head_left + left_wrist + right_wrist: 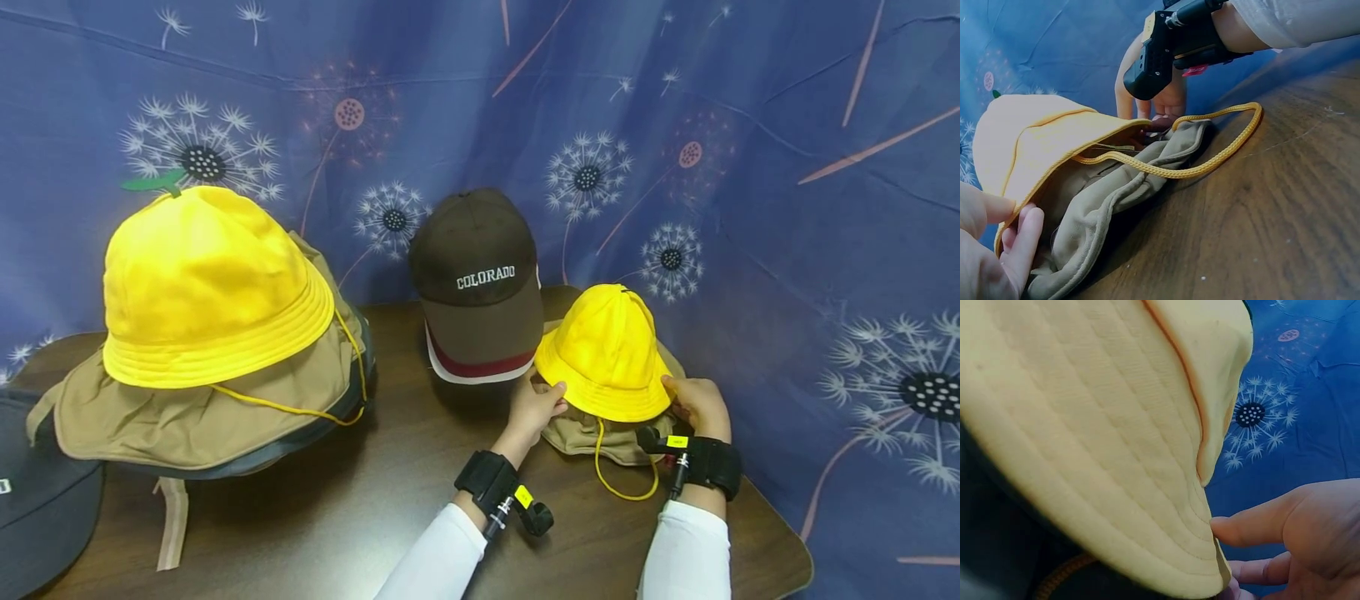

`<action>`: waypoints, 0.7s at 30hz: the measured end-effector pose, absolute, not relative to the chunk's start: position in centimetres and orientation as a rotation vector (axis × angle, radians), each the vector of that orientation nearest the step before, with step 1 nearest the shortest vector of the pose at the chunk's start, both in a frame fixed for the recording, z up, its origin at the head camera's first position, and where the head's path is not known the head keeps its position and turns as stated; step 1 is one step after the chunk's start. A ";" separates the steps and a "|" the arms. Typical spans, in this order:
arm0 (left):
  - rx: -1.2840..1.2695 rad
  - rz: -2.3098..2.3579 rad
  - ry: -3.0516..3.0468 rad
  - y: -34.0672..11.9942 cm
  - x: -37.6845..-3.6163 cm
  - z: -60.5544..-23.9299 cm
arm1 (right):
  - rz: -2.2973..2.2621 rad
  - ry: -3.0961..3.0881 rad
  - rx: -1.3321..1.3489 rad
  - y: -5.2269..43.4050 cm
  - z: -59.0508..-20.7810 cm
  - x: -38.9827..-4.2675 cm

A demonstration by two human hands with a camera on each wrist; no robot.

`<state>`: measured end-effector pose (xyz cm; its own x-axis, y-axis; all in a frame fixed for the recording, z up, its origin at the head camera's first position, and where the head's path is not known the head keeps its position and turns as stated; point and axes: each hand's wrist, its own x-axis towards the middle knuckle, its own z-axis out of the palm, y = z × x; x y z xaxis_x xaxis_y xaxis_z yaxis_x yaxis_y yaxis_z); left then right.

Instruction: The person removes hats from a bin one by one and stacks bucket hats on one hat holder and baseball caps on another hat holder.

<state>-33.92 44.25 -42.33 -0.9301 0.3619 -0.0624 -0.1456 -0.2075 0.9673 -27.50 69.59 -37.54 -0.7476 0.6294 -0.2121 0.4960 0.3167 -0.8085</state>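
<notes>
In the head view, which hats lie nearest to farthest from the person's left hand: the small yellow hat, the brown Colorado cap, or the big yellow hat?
1. Small yellow hat, its brim held by the left hand.
2. Brown Colorado cap, just behind.
3. Big yellow hat, far left on the table.

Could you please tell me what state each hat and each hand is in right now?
Small yellow bucket hat: upright atop a tan hat, brim held both sides.
Left hand: pinching the brim.
Right hand: gripping the brim.
Large yellow bucket hat: stacked on a khaki hat.
Brown Colorado cap: upright, untouched.
</notes>
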 end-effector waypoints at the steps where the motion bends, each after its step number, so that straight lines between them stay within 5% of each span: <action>1: 0.250 2.203 1.726 44.3 -33.9 -42.3 | 1.408 -2.433 -1.037 69.6 -37.5 -27.4; 21: 0.310 2.243 1.815 44.4 -33.4 -41.7 | 1.397 -2.283 -1.062 69.1 -37.1 -27.2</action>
<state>-33.39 44.36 -41.69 -0.9488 0.3155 0.0137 -0.0524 -0.2002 0.9784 -27.20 69.05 -37.12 -0.6986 0.7003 -0.1467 0.4493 0.2698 -0.8517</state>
